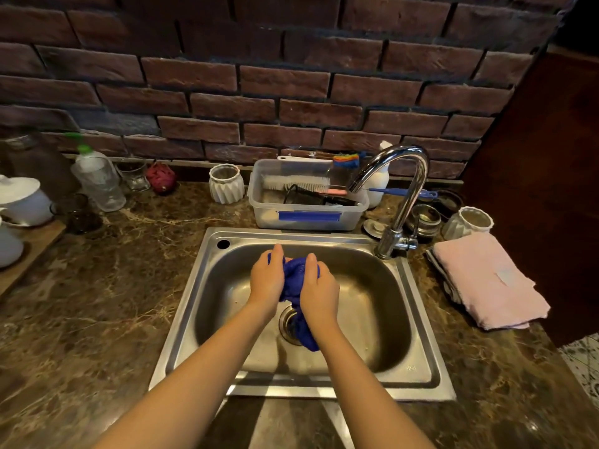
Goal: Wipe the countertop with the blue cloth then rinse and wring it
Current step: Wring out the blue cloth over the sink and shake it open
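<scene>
Blue cloth [296, 277] is bunched over the sink [418, 319], gripped by left hand [267, 280] and right hand [319, 291] — fingers curled round it. No tap water seen; wiping judged finished — wringing underway.

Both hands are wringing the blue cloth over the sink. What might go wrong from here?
The blue cloth has a loose tail hanging over the drain; it might snag there. The faucet spout seems to sit above the plastic tub, not the basin, so turning it on may wet the tub. Hard wringing could splash the pink towel lying right beside the sink.
</scene>
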